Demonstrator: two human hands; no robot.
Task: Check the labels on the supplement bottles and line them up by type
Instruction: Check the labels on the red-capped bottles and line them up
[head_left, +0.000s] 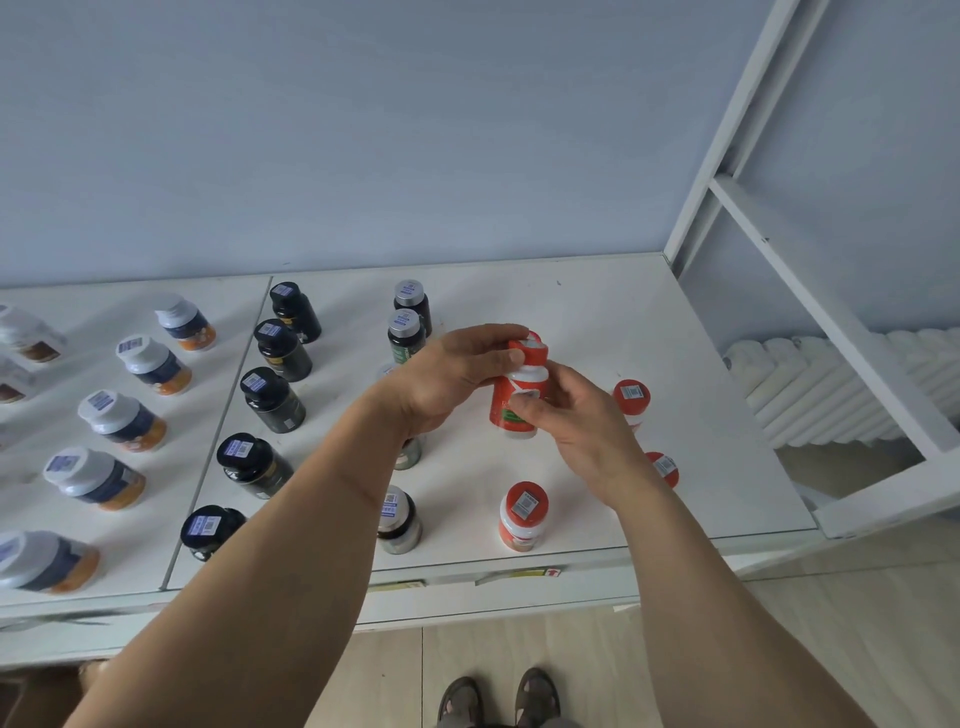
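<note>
Both hands hold one red-capped white plastic bottle (521, 395) above the white counter (597, 322): left hand (447, 379) grip on cap, right hand (576, 415) grip on body. Label print unreadable; left forearm hides silver-capped bottles (400, 519) partly.

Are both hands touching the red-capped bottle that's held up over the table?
Touching. The head view shows the left hand curled round the red-capped bottle at its cap, and the right hand with its thumb pressed on the label.

bare tabletop (597, 312) behind, red-capped bottles (631, 397) right
</note>
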